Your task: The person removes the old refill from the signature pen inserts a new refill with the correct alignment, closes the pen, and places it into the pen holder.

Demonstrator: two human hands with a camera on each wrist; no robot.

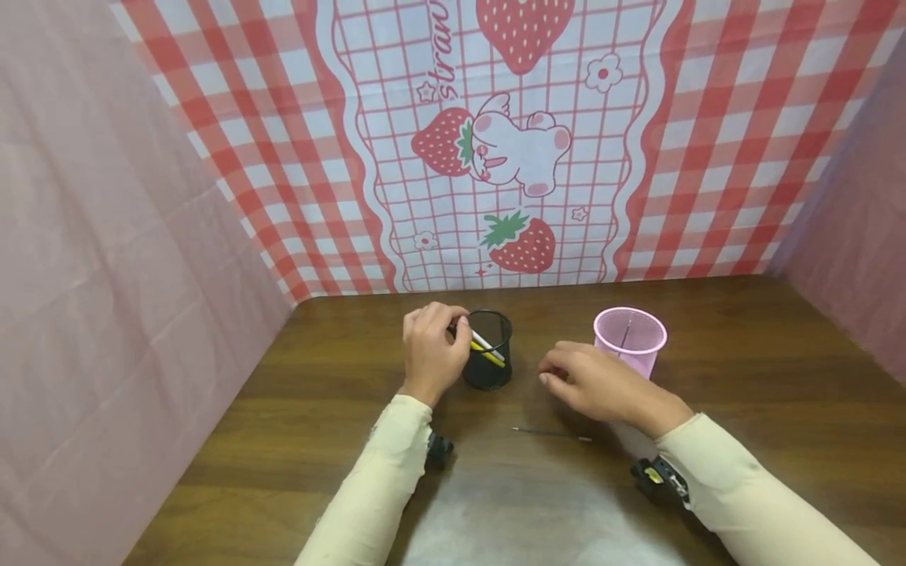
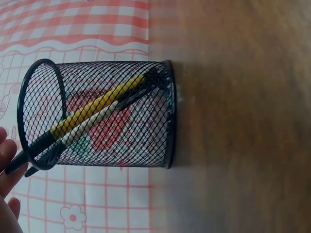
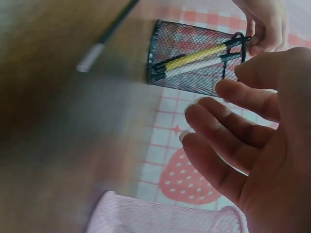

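My left hand (image 1: 433, 346) is at the rim of a black mesh pen cup (image 1: 488, 376). In the cup lean a yellow pen (image 2: 95, 108) and a white pen (image 2: 92, 124), their dark ends jutting past the rim. The left fingers (image 2: 6, 150) are right beside the yellow pen's end, with the thumb apart from it. My right hand (image 1: 602, 385) hovers between the cups, fingers loosely bent and holding nothing. Below it on the table lies a thin dark rod (image 1: 552, 433), light at both ends.
A pink mesh cup (image 1: 640, 362) stands behind the right hand, with a thin dark stick (image 1: 626, 333) inside. A strawberry-patterned cloth (image 1: 396, 196) hangs along the wooden table's (image 1: 340, 440) back edge. Pink cloth (image 1: 92, 275) borders the left side.
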